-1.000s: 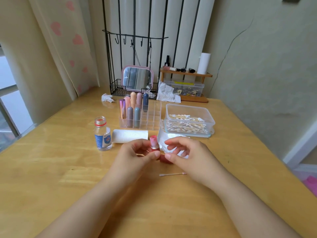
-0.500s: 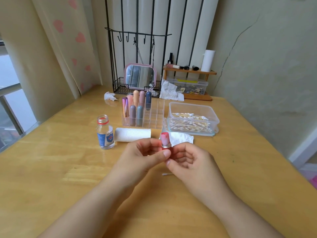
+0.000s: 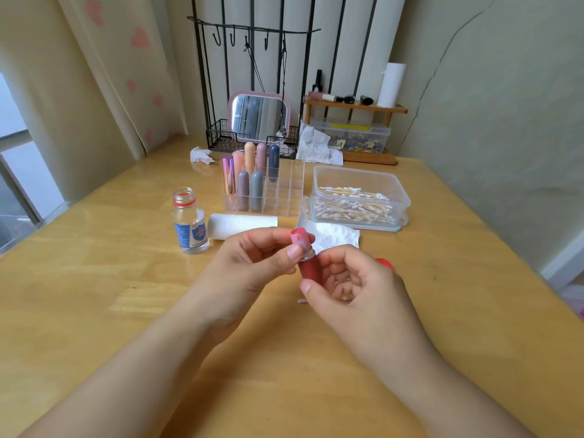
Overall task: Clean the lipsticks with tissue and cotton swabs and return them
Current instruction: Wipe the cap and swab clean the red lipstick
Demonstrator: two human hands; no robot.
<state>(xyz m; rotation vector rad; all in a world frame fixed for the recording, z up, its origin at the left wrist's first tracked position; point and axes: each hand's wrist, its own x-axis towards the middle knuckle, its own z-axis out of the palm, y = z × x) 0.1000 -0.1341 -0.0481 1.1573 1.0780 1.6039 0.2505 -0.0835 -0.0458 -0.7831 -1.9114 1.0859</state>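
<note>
An uncapped red lipstick [image 3: 302,245] stands upright between my hands, its pink bullet exposed above a silver collar. My left hand [image 3: 252,267] pinches the collar and bullet base with thumb and fingers. My right hand [image 3: 354,289] curls round the red lower barrel. A red cap [image 3: 384,263] peeks out behind my right hand. A white tissue [image 3: 335,235] lies flat just beyond the lipstick. A used cotton swab [image 3: 301,301] lies on the table, mostly hidden under my right hand. The clear lipstick organizer [image 3: 271,197] holds several capped lipsticks.
An open small bottle [image 3: 189,222] stands left of a tissue roll [image 3: 240,226]. A clear box of cotton swabs [image 3: 358,197] sits at the right. A mirror [image 3: 259,116], wire rack, wooden shelf [image 3: 354,105] and crumpled tissues [image 3: 200,154] line the table's back.
Both hands have lifted the lipstick slightly and drawn it nearer to me. My right hand has shifted from beside it to round its lower barrel, covering most of the swab.
</note>
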